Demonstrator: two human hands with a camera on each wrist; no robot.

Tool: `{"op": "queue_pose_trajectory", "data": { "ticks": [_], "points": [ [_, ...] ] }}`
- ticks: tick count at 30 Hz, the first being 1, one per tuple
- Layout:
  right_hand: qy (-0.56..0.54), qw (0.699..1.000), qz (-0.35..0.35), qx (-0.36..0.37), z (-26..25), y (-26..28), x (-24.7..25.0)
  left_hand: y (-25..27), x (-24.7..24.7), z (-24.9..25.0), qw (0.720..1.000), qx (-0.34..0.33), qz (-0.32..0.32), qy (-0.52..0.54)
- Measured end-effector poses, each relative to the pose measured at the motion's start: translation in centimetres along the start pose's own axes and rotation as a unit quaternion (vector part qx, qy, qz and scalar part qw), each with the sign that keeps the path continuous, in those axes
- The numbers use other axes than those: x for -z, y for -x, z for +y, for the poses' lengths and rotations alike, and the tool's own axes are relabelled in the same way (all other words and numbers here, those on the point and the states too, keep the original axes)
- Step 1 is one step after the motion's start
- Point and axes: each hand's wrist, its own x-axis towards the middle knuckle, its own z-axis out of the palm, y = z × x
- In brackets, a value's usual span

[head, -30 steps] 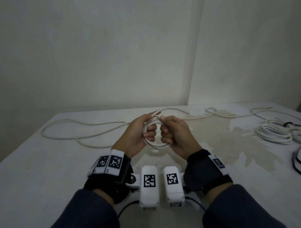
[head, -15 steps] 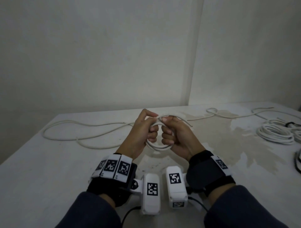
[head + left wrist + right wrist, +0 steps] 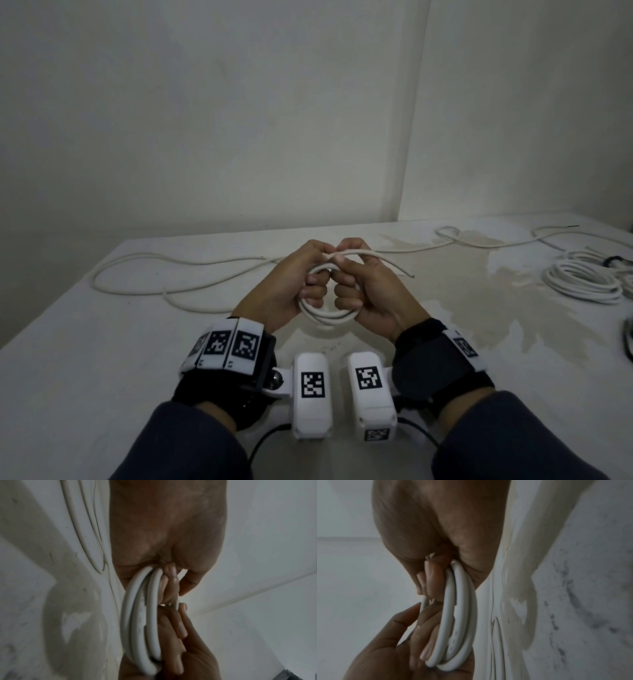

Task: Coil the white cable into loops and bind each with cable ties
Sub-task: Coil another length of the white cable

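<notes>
Hands: 2 showing, left hand (image 3: 291,284) & right hand (image 3: 370,291), both gripping 1 small coil (image 3: 327,313) above the table (image 3: 102,377).
Turns in that coil: approx 3, per wrist views (image 3: 140,622).
Loose cable runs: 2 lying on table, 1 left of the hands (image 3: 164,270), 1 right (image 3: 479,241).
Finished bundles: 1 sitting at table's right edge (image 3: 582,284).
Wrist cams: 2 (image 3: 312,394) (image 3: 371,387).

A bare, dim room, perhaps a plain workroom or recording space rather than a lived-in home. Unpainted-looking pale walls (image 3: 239,120) meet in a corner (image 3: 411,137) at about 1 o'clock, with nothing hung on them. A white table (image 3: 85,377) with stained, worn patches (image 3: 513,291) carries loose cable (image 3: 154,270) at 10 o'clock and coiled cable bundles (image 3: 582,284) at 3 o'clock.
</notes>
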Motion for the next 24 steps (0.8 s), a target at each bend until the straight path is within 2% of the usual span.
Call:
{"op": "queue_pose_trajectory", "data": {
  "ticks": [5, 9, 12, 18, 24],
  "points": [
    [-0.021, 0.999, 0.023, 0.013, -0.12, -0.05, -0.17, -0.49, -0.63, -0.35, 0.999, -0.030, 0.041, 0.014],
    [-0.125, 0.992, 0.026, -0.008, -0.34, -0.11, -0.46, -0.55, -0.56, -0.29, 0.994, -0.049, 0.084, 0.051],
    [-0.143, 0.989, 0.032, -0.003, -0.37, -0.10, -0.45, -0.70, -0.57, -0.46, 0.992, -0.066, 0.104, 0.038],
    [-0.109, 0.993, 0.033, -0.006, -0.17, -0.18, -0.30, -0.44, 0.20, -0.32, 0.999, -0.028, 0.039, 0.007],
    [-0.095, 0.995, 0.030, -0.007, -0.08, -0.27, -0.50, -0.77, -0.05, -0.76, 0.996, -0.041, 0.082, 0.018]
  ]
}}
